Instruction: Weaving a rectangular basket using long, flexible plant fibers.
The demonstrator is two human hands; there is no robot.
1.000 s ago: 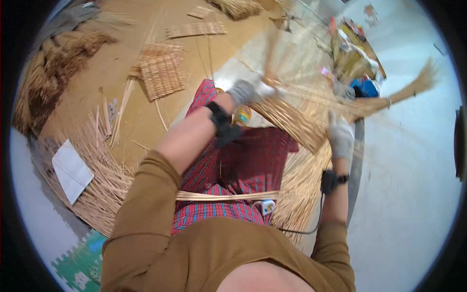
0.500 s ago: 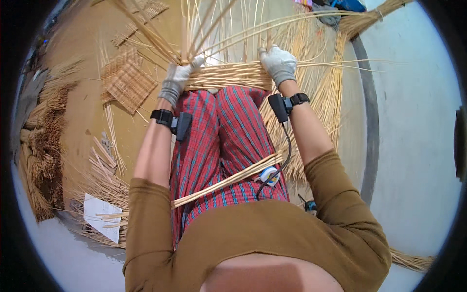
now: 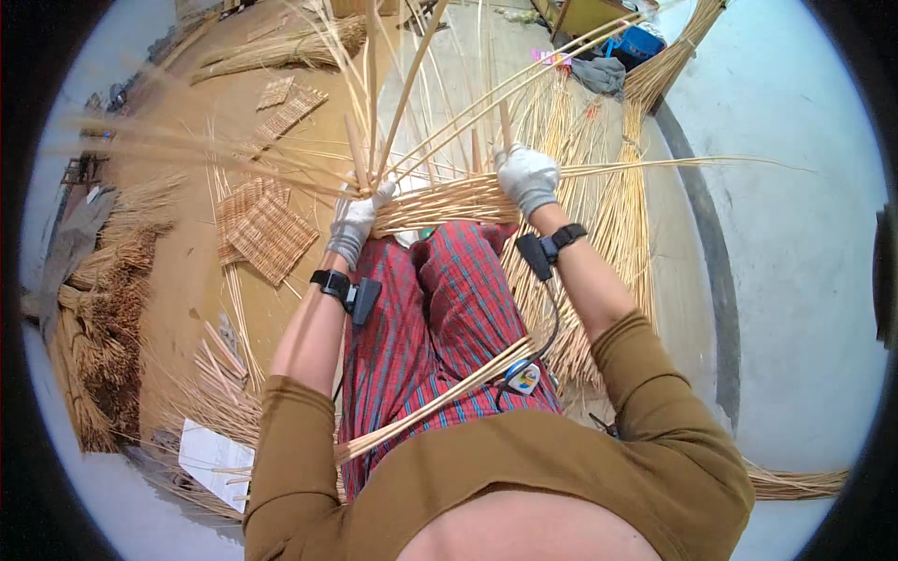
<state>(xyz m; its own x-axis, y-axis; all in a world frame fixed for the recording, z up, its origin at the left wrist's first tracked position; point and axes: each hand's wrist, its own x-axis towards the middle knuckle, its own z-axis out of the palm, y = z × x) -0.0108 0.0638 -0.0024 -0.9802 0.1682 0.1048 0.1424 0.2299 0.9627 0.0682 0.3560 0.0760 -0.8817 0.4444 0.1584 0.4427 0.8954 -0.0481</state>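
Observation:
A half-woven wicker basket (image 3: pixel 444 206) of pale willow rods stands at my knees, its long stakes rising from the rim. My left hand (image 3: pixel 355 220), in a pale glove with a grey cuff, grips its left corner, where several long rods fan out, some smeared by motion. On the right corner my right hand (image 3: pixel 528 176), gloved alike, is closed around the rim beside an upright stake. A few cut willow rods (image 3: pixel 440 402) lie across my lap, and a tape measure (image 3: pixel 524 378) rests beside them.
Flat woven panels (image 3: pixel 271 234) lie on the floor at left, with bundled willow (image 3: pixel 103 327) beyond. Long loose rods (image 3: pixel 617 234) spread at right. A white sheet (image 3: pixel 213 458) sits among cut sticks at lower left. A blue container (image 3: pixel 636 45) stands far right.
The basket and both hands appear lower in view, and the basket now tilts up toward the right. The long rods at the left corner have swung outward to the left.

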